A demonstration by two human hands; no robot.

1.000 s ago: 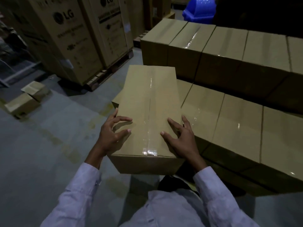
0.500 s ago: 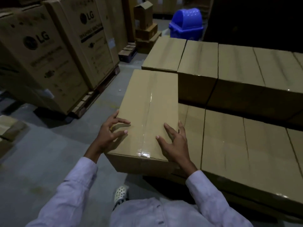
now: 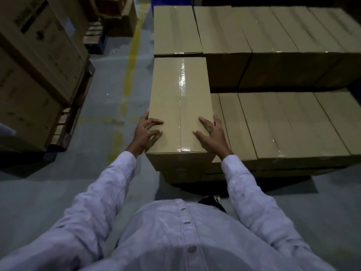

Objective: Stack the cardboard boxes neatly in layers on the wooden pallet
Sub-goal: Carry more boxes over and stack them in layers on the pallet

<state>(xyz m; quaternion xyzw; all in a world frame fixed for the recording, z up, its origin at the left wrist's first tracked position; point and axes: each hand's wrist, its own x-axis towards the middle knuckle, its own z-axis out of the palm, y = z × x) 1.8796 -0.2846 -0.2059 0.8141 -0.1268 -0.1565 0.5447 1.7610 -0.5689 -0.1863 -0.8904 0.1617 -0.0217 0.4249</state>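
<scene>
1. Box (image 3: 180, 106) lying flat on the low front row (image 3: 273, 124) of cardboard boxes, at the left end, long side pointing away. Put there, most likely, to start a new layer on top.
2. Far end right up by the tall back row (image 3: 244, 30), maybe touching. Too dark to tell for sure. Good for a straight, tidy line.
3. Near end maybe not level yet with the row below. Hard to tell from up here.
4. Left hand (image 3: 148, 132) at the near left corner, open, fingers spread and bent a little over the top edge. Not wrapped round anything. Placed there to steer and push from the side.
5. Right hand (image 3: 212, 133) at the near right corner, open too, fingers spread on the top. Pressing down to keep the box from tipping or sliding.
6. Both hands at the near end, most likely for pushing and squaring up, not for lifting.
7. Wooden pallet hidden under the stack, lost in shadow.
8. Next, probably: a small push to line up the edges, then letting go. Gentle push needed, to keep the boxes below from shifting.
9. Off to the left, well apart: big printed cartons (image 3: 39, 65), across grey floor (image 3: 109, 85) with a yellow line (image 3: 130, 55).
</scene>
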